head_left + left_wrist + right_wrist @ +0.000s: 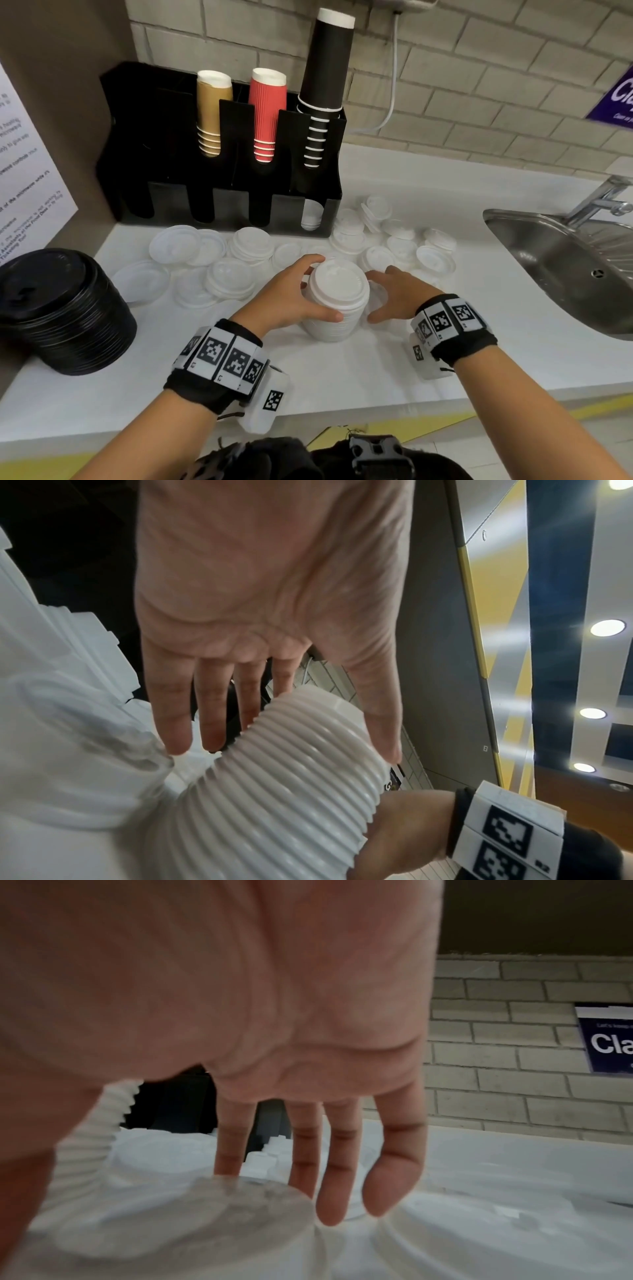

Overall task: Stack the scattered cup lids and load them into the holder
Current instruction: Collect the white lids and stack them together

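Observation:
A tall stack of white lids point(337, 301) stands on the white counter point(342, 370) in front of me. My left hand point(320, 289) grips it, thumb across the front and fingers curled behind the top. In the left wrist view the thumb lies along the ribbed stack point(281, 791) beside the straight fingers point(174, 723). My right hand point(380, 296) is spread open just right of the stack, its fingers point(332, 1191) reaching down onto loose lids point(479, 1231). Several scattered white lids point(226, 274) lie behind. The black holder point(164, 137) stands at the back, with white lids point(311, 214) in its right front slot.
Gold, red and black cup stacks point(267, 116) fill the holder's upper slots. A stack of black lids point(61, 308) sits at the left. A steel sink point(565, 267) with a tap point(603, 198) lies at the right. A brick wall and a white cable point(394, 85) are behind.

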### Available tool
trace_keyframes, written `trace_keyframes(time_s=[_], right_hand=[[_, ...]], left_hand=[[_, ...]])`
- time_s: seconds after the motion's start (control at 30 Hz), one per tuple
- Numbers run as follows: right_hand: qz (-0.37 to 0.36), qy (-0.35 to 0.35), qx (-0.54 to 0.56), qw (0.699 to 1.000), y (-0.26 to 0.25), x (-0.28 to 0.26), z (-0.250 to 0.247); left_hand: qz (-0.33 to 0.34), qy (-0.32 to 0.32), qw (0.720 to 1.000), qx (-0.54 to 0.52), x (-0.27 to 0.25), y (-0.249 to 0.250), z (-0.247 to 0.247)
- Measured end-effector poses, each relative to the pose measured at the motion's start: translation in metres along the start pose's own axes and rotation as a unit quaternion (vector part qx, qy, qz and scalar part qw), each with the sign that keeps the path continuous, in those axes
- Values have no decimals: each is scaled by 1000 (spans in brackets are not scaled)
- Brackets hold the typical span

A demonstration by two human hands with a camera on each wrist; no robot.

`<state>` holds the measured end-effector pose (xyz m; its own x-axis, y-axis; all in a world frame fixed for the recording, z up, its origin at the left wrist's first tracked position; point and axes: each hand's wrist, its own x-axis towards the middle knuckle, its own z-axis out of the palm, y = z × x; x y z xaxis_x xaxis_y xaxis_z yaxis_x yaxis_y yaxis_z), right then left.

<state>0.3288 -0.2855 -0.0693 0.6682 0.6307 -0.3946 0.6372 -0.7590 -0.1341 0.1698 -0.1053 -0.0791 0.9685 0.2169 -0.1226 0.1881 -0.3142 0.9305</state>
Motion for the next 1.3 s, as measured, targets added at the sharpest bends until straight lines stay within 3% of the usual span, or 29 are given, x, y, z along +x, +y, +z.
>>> trace_keyframes(time_s=[0.13,0.23,0.4,0.57,0.93,1.17,1.23,1.3], right_hand=[[16,-17,30,999,11,-3,-11],[14,36,141,989,26,-16,-28],[-61,133,387,910,6,-39,-29],[-132,196,423,875,-28,-47,-10],[-114,259,279,918,-63,-50,3],[-115,236,259,929,-64,-49,5],[-120,220,282,926,-59,-50,6],[-81,217,326,917,-45,-49,2]], left_hand=[[0,-1,1000,-3,-1,0,0],[-3,3,1000,-8,-1,-2,-1],[-2,15,1000,-6,-1,-3,3],[-2,18,1000,-13,-2,-5,5],[8,36,998,-41,-1,-7,9],[7,31,999,-43,0,-8,10],[7,28,999,-44,0,-9,10],[7,24,999,-41,1,-9,9]])
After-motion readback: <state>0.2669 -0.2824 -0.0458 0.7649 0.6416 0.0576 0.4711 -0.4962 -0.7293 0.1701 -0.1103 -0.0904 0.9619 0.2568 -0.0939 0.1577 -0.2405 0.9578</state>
